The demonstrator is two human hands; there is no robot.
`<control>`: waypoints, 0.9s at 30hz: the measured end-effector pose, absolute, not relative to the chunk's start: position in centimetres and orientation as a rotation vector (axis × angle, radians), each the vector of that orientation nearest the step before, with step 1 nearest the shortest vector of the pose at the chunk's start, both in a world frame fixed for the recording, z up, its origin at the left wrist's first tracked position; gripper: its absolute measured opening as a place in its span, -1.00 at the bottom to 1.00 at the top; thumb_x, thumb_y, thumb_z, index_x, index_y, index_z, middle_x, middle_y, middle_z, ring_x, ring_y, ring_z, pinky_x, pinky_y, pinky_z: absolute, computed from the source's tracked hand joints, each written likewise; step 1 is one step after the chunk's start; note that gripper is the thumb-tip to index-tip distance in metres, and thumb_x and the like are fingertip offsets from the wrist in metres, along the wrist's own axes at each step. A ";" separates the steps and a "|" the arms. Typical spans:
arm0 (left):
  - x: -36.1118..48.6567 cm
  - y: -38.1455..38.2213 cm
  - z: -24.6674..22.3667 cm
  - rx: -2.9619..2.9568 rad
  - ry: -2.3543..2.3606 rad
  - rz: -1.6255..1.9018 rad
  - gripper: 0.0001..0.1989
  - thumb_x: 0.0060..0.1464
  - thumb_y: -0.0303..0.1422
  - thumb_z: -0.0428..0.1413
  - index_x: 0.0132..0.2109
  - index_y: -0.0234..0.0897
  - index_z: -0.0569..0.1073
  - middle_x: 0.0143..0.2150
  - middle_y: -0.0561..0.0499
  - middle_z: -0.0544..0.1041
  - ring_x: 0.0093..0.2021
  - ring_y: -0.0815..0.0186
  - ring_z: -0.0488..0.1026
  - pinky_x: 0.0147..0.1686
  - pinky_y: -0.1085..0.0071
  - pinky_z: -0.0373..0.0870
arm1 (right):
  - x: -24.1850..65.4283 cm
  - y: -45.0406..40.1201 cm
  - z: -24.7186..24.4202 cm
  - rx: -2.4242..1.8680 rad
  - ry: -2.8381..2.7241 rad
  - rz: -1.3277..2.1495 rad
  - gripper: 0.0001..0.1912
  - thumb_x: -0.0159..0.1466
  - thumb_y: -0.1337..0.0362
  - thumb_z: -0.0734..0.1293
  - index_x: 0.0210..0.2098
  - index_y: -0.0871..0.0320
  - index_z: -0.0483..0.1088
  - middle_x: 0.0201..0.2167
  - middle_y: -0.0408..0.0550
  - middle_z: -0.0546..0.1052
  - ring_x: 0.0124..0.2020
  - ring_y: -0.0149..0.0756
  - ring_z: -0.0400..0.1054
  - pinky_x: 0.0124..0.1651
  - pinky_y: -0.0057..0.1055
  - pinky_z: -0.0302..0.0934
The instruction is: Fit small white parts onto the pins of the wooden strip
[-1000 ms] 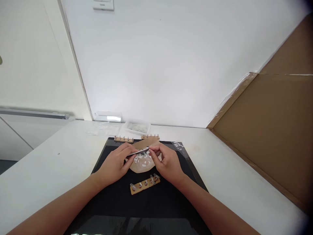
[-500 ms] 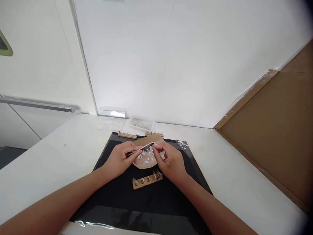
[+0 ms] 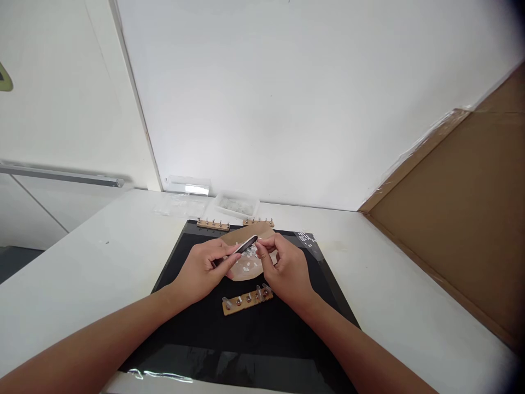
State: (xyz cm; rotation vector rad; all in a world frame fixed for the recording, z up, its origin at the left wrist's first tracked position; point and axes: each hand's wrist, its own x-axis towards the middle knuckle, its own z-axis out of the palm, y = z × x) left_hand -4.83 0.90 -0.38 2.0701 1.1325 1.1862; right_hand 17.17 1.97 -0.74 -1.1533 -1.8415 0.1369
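Note:
My left hand (image 3: 207,268) is closed around a nail file (image 3: 248,243), a slim dark strip with a pale edge that slants up to the right. At its far end, my right hand (image 3: 283,268) pinches thumb and forefinger together; whatever is between them is too small to make out. Under both hands lies a brown paper sheet (image 3: 241,272) scattered with small white pieces (image 3: 246,268). Closer to me, a wooden strip (image 3: 246,302) carries a row of small metal posts, several with clear nail tips (image 3: 259,293) standing on them.
A black mat (image 3: 254,345) covers the middle of the white table (image 3: 82,284). Two more wooden strips with posts (image 3: 213,224) (image 3: 258,222) stand at its far edge. Behind are a clear tray (image 3: 237,205) of small pieces and plastic bags (image 3: 180,206). Cardboard (image 3: 447,219) borders the right side.
The nail file has turned so that more of its dark face shows. Both hands stay nearly in place, and the camera view has shifted slightly.

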 end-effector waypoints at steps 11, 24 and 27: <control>-4.8 0.8 -0.5 2.140 1.145 1.221 -0.73 0.37 -0.24 0.16 -0.24 -0.19 0.72 -0.35 0.01 0.59 -0.37 0.35 0.54 -0.38 0.46 0.45 | 16.0 1.4 -1.6 -1.179 -1.760 0.122 -0.85 0.47 0.20 0.30 -0.22 0.07 0.46 -0.31 -0.08 0.65 -0.30 -0.23 0.55 -0.22 -0.33 0.32; -4.7 0.8 -0.2 2.162 1.144 1.227 -0.64 0.38 -0.29 0.15 -0.40 -0.22 0.66 -0.39 0.03 0.56 -0.38 0.36 0.52 -0.33 0.43 0.42 | 15.8 2.0 -1.9 -1.216 -1.803 0.007 -0.85 0.46 0.21 0.30 -0.25 0.07 0.42 -0.34 -0.08 0.62 -0.34 -0.24 0.51 -0.27 -0.33 0.26; -4.7 0.9 -0.2 2.158 1.143 1.243 -0.64 0.37 -0.32 0.16 -0.42 -0.21 0.65 -0.38 0.03 0.56 -0.37 0.37 0.52 -0.33 0.44 0.42 | 15.7 1.9 -1.8 -1.189 -1.835 0.004 -0.85 0.46 0.21 0.30 -0.26 0.07 0.41 -0.35 -0.08 0.62 -0.35 -0.25 0.50 -0.30 -0.33 0.24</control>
